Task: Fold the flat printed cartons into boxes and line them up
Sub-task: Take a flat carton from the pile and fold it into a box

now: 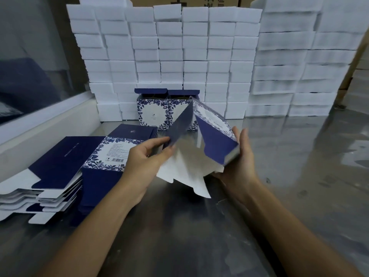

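Above the middle of the table I hold a half-opened blue-and-white printed carton (211, 136), its white bottom flaps hanging toward me. My left hand (145, 156) pinches its left blue panel. My right hand (241, 156) grips its right side, palm against the blue wall. Two folded boxes (151, 110) with lids up stand side by side behind it. A pile of flat cartons (60, 168) lies at the left, next to my left forearm.
A wall of stacked white foam blocks (179, 56) closes the back, with taller stacks (299, 66) at the right. A white ledge (40, 126) runs along the left. The grey metal table (199, 236) stretches toward me and to the right.
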